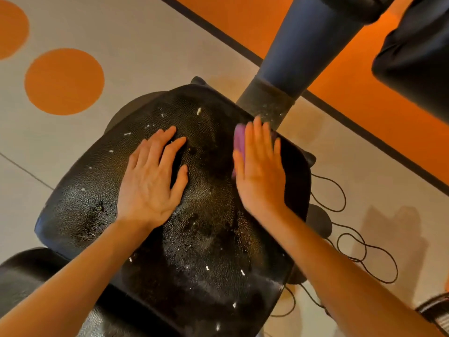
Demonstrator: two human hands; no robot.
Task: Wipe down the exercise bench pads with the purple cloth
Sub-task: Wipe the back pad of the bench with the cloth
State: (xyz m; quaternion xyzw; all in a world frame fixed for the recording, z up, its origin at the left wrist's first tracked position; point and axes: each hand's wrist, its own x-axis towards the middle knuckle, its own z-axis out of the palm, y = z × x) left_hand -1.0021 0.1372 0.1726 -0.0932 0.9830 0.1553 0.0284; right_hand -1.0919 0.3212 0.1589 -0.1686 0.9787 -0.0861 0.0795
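Single head-worn view, wide-angle, looking steeply down and forward from close above the black textured vinyl seat pad (194,239); both forearms enter from the bottom edge.

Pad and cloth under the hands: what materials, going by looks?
Pad: looks like black vinyl or faux leather over padding. It has a pebbled grain and a glossy sheen, with pale flecks on it. Cloth: purple, probably a soft textile such as microfibre. It is matte but blurred and mostly hidden under the right hand, so the weave can't be told.
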